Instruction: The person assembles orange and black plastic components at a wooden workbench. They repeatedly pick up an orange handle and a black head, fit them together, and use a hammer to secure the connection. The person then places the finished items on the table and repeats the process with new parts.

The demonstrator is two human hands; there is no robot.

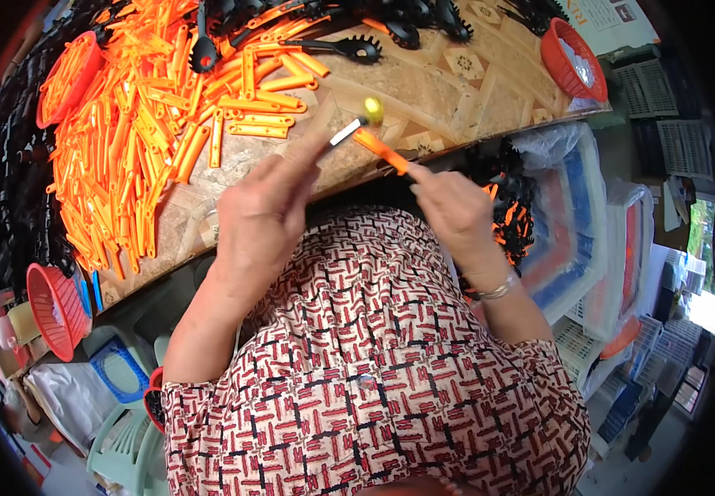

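Two bare hands working over the near edge of a wood-patterned bench [432, 95]. The right hand [456, 207], a metal bracelet [499, 288] at its wrist, has its fingers wrapped around a slender orange-and-black handle [384, 151], which slants up toward the left. At the handle's upper end are a short silver-white bar [345, 132] and a rounded, shiny yellow piece [373, 108]; blur hides how these join. The left hand [262, 205] has its fingers bent together beside the bar's lower end; whether they pinch it cannot be told. Left on the bench: a broad heap of flat orange plastic strips [118, 178]. Beyond: a black toothed pasta server [359, 48]. Far right: a red plastic basket [557, 68].
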